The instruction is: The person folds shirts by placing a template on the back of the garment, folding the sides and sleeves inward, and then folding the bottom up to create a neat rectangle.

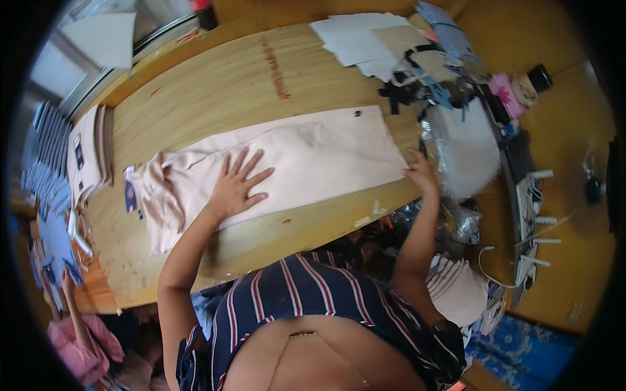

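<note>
A pale pink knit garment [326, 153], folded into a long strip, lies across the wooden table. Its bunched end [163, 189] is at the left, beside a dark hang tag [130, 195]. A small black mark [358, 113] shows near its far right corner. My left hand [236, 186] lies flat on the middle of the fabric with its fingers spread. At the strip's near right corner is my right hand [422, 174], its fingers apart and their tips touching or just beside the edge.
Stacked pink garments [91, 153] and striped blue garments [47, 140] stand at the left. White paper sheets [358, 42] lie at the far right, near clear plastic bags [466, 150] and a white router [525, 208]. Another person's pink sleeve [81, 348] shows at lower left.
</note>
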Motion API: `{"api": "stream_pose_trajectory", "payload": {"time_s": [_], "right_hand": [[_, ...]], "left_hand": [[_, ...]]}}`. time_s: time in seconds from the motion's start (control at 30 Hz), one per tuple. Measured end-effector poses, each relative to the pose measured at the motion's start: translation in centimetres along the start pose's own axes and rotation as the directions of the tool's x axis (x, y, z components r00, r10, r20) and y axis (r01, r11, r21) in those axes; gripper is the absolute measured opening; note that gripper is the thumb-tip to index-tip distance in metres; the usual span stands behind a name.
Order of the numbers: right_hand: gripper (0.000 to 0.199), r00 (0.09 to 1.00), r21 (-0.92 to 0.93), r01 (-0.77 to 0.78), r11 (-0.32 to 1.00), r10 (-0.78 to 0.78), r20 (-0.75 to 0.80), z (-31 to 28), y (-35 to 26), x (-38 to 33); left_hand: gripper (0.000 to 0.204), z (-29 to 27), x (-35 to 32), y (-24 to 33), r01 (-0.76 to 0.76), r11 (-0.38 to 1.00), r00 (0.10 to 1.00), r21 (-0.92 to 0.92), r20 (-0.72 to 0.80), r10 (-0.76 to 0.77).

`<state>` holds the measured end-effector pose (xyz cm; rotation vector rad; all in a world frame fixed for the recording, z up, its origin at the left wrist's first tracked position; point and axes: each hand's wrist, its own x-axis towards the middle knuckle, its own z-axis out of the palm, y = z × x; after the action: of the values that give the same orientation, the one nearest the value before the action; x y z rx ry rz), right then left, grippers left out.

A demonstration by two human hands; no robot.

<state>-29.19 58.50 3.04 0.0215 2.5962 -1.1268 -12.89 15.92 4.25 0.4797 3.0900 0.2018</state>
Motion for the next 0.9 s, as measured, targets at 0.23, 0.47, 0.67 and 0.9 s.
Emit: {"api": "stream_pose_trajectory", "payload": {"time_s": [0.23,0.47,0.67,0.9], "right_hand": [[0.047,0.719,-0.598,0.464,0.654,-0.672,-0.177,8.1,-10.6,-0.5],[0.045,0.845,-0.641,0.446,0.625,-0.530,0.071,7.6,-5.8,7.4],[0.022,0.399,0.010,0.910,0.414,-0.884,0.243,19.6,-22.4,-5.9],[0.028,-0.168,0.385,0.922,0.026,-0.872,0.459,33.8,-26.9,-12.5]], "left_hand": [[0.053,0.4,-0.2,1.0,0.026,0.999,0.998,0.019,0.059,-0.027],[0.054,1.9,-2.1,6.3,0.066,0.990,0.985,-0.124,-0.149,-0.084],[0.034,-0.9,-12.7,8.2,0.388,0.799,0.454,-0.459,-0.659,-0.600],[0.019,0.9,-23.4,4.0,0.857,0.409,0.262,-0.314,-0.418,-0.870]]}}
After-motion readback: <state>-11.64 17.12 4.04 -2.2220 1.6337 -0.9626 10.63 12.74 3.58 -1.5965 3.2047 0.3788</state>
